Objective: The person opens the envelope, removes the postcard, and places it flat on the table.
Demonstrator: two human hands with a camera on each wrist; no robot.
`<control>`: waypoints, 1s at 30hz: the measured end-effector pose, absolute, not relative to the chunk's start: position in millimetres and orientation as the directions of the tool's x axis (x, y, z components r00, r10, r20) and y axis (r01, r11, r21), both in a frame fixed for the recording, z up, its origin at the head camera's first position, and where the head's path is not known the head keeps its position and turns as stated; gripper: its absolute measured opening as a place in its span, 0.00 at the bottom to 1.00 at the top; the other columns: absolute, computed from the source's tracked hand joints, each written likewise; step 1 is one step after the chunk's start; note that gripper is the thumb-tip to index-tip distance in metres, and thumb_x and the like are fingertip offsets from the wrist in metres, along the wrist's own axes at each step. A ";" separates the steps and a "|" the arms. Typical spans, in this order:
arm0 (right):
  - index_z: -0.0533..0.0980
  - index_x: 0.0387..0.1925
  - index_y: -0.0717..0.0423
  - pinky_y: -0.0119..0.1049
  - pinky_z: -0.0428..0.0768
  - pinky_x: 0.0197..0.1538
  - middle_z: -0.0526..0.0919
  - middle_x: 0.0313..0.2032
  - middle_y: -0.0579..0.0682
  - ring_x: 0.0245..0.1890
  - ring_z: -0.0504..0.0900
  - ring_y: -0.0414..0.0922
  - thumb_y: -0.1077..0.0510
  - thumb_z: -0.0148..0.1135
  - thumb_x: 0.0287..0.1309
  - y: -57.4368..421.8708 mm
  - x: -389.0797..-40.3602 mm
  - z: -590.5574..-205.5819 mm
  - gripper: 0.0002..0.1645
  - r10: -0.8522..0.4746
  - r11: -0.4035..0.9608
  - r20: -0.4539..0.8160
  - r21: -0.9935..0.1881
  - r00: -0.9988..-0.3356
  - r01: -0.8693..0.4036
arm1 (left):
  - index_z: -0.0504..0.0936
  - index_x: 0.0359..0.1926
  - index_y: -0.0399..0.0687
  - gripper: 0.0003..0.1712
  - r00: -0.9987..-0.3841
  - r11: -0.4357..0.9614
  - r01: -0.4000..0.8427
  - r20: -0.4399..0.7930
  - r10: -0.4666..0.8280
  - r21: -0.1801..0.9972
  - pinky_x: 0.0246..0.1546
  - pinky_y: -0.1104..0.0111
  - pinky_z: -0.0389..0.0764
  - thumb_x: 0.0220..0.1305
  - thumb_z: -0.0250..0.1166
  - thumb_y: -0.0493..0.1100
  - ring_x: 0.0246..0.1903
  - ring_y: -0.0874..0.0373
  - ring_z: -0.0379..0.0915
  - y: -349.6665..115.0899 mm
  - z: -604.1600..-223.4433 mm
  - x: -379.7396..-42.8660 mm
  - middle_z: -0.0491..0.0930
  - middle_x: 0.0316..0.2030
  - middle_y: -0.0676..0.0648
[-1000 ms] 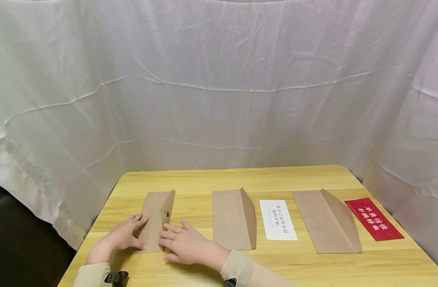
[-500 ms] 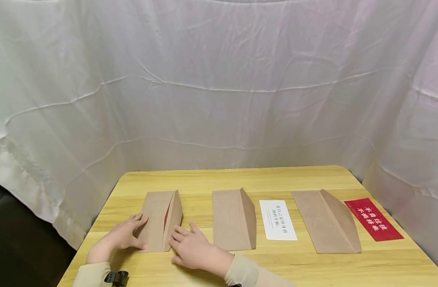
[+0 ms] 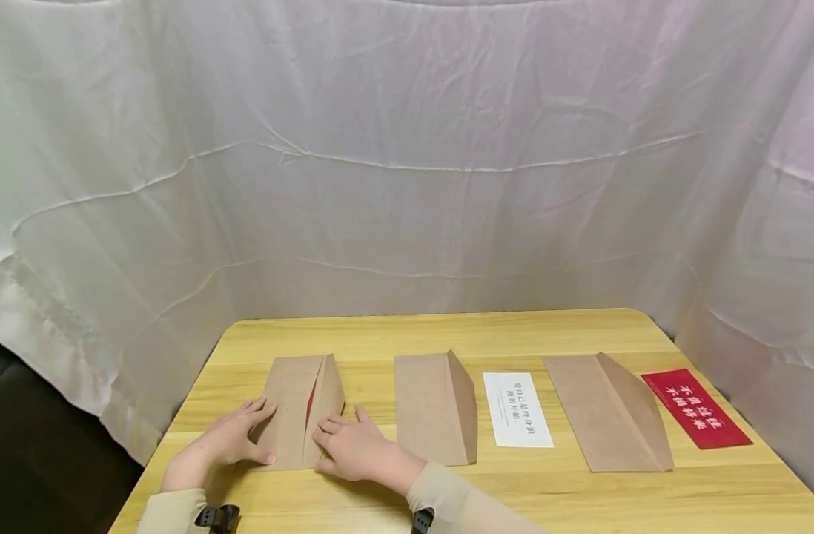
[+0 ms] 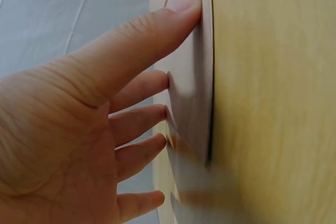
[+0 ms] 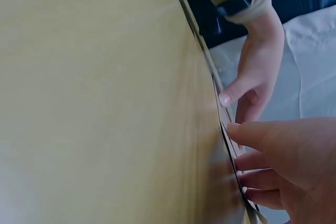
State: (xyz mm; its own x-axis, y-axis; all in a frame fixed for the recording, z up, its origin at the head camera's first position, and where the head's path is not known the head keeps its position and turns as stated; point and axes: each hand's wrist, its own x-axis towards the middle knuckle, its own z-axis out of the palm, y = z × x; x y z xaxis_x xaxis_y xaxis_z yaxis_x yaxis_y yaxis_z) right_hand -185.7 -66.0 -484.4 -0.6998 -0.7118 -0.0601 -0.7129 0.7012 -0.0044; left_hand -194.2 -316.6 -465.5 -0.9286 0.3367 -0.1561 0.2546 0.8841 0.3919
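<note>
At the left of the table lies a brown paper envelope (image 3: 289, 393), its flap (image 3: 331, 393) spread to the right. A sliver of red card (image 3: 310, 401) shows in the slit at its mouth. My left hand (image 3: 223, 439) presses the envelope's near left part, thumb and fingertips spread. In the left wrist view the thumb of that left hand (image 4: 105, 87) lies on the brown paper (image 4: 191, 93), the other fingers reaching past its edge. My right hand (image 3: 360, 450) touches the flap with its fingers near the lower right corner. The right wrist view shows that right hand (image 5: 294, 161) beside the envelope's edge.
A second brown envelope (image 3: 423, 408) with its flap out lies mid-table, a white card (image 3: 517, 409) beside it. Further right are a third envelope (image 3: 597, 411) and a red card (image 3: 697, 408) with white characters. Grey-white curtains (image 3: 447, 163) surround the wooden table (image 3: 440, 504).
The flap has swung from standing up to lying out at the right, showing the red sliver. My right hand moved right, then onto the flap. My left hand stayed in place.
</note>
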 end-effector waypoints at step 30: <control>0.54 0.75 0.41 0.55 0.50 0.76 0.51 0.76 0.42 0.77 0.51 0.40 0.23 0.56 0.50 -73.0 -250.1 -486.8 0.57 -0.607 0.794 -0.186 -0.109 -0.772 -0.598 | 0.68 0.66 0.33 0.55 -0.932 0.880 0.230 -0.165 0.322 0.416 0.60 0.33 0.61 0.40 0.79 0.55 0.68 0.24 0.51 -316.8 -467.9 -194.9 0.58 0.68 0.24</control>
